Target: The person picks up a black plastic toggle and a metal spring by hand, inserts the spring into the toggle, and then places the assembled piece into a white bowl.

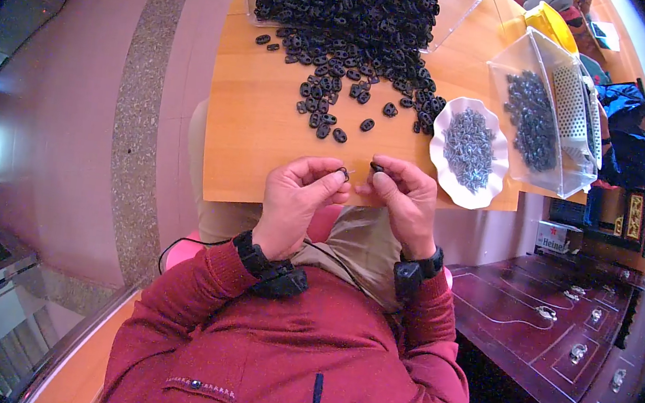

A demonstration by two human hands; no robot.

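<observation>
Over the near edge of the wooden table, my left hand [303, 199] pinches a small dark plastic piece [343, 174] with a thin shiny bit at its tip, too small to make out. Just apart from it, my right hand [408, 205] grips a black oval cord-lock piece [376, 167] between thumb and fingers. Beyond both hands lie loose black two-holed oval cord-lock pieces [367, 125], spilling from a heap. Right of my right hand stands a white scalloped bowl [443, 124] of small metal springs [471, 151].
At the far side a clear bin [459, 14] is heaped with black pieces. A clear box [575, 184] of dark small parts stands right of the bowl, beside a white perforated basket [571, 102]. A yellow container [553, 27] lies behind. Another person [628, 105] is at far right.
</observation>
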